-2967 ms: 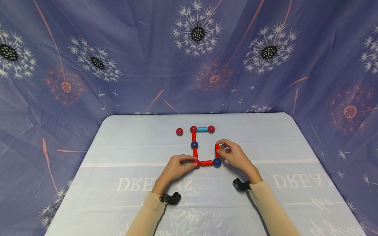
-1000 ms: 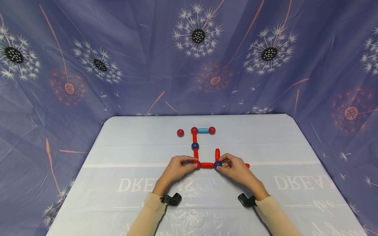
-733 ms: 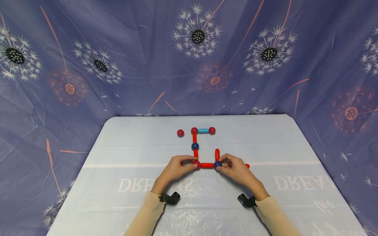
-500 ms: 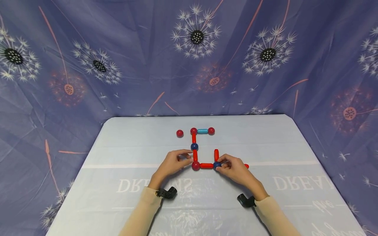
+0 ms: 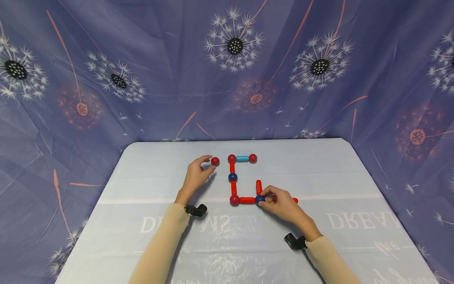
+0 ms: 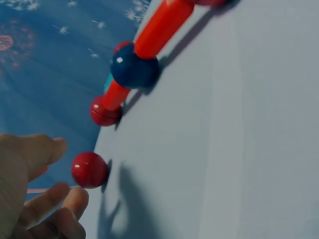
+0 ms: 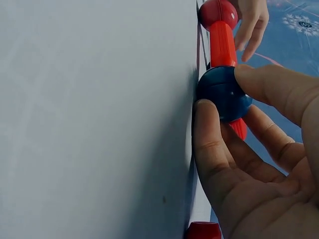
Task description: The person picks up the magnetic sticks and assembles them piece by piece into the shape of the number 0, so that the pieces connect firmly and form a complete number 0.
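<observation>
My left hand (image 5: 196, 174) reaches for a loose red ball (image 5: 215, 161), thumb and fingers spread to either side. In the left wrist view a gap shows between the fingertips and that ball (image 6: 89, 170). With thumb and fingers, my right hand (image 5: 283, 204) pinches a blue ball (image 7: 224, 94) at the near right corner of a ball-and-rod figure. From this ball one red rod (image 5: 247, 200) runs left to a red ball (image 5: 234, 200), and another red rod (image 5: 259, 187) points away from me.
The figure's left side climbs through a second blue ball (image 5: 232, 177) to a red ball (image 5: 232, 158). There a light blue rod (image 5: 242, 158) leads to another red ball (image 5: 253, 158). A separate red rod (image 5: 295, 200) peeks out beyond my right hand. A patterned curtain (image 5: 170, 79) hangs behind the table.
My right hand put the red rod at the blue ball, then took hold of that ball. My left hand let go of the near red ball and moved away and left to the loose one.
</observation>
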The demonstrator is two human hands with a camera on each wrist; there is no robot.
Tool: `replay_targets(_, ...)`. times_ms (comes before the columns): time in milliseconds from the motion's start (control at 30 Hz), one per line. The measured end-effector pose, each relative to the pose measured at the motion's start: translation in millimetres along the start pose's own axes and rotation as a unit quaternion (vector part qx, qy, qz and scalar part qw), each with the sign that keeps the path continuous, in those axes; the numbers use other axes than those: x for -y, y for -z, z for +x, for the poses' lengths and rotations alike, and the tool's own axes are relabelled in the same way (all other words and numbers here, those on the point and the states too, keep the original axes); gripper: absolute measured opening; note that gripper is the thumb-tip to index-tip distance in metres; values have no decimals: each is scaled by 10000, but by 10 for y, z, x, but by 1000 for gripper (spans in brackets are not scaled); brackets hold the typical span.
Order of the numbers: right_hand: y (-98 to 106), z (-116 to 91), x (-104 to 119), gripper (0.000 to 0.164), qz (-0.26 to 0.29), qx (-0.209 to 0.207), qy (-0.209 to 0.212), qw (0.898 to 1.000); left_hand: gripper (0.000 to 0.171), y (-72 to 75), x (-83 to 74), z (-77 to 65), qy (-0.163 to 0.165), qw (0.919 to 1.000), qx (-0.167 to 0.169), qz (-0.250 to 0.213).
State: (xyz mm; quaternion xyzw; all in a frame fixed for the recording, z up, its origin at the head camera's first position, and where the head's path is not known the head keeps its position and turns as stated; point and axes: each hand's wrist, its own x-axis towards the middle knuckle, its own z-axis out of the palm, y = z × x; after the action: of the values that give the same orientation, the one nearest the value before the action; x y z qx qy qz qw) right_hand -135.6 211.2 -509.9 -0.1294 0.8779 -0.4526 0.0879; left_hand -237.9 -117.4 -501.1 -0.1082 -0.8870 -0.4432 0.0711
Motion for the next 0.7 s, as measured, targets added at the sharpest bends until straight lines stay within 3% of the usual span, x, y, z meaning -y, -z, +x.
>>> replay_targets(300,4,-1,-21,25,43,73,151,9999,49,-103,57,158,0,9991,12,416)
replay_targets(700,11,-2,-33,23,23,66,244,9997,35,-172,67,177,108,9982,24,584)
